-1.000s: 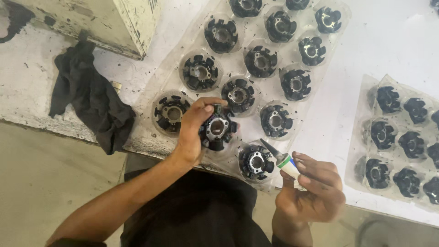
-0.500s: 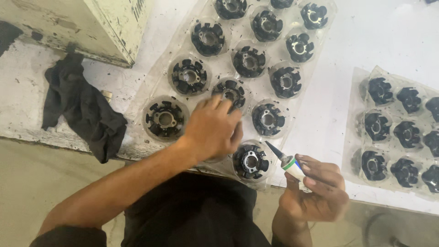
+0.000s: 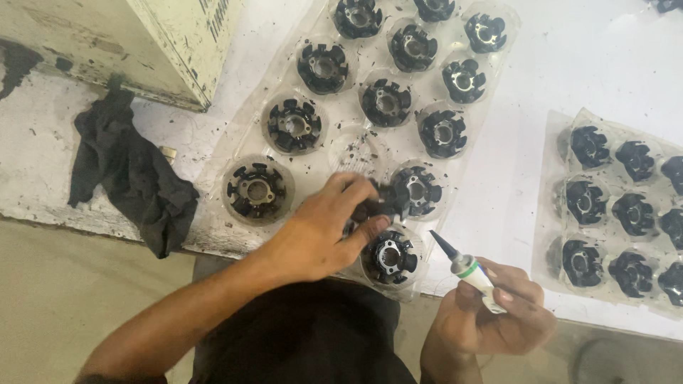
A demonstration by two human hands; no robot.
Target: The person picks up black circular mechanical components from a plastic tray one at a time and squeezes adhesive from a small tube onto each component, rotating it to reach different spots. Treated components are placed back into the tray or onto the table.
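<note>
- Left hand clenched round a black slotted part, lifted over the clear tray, near its front edge.
- Right hand grasps a glue tube, nozzle toward that tray.
- Risk: glue may drip onto the desk; the part could slip.
- Fingers hide most of the part.

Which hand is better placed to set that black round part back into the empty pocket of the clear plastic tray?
Left. The left hand already grips the black round part just below the empty pocket; the right hand is occupied holding a black-tipped tube.
</note>
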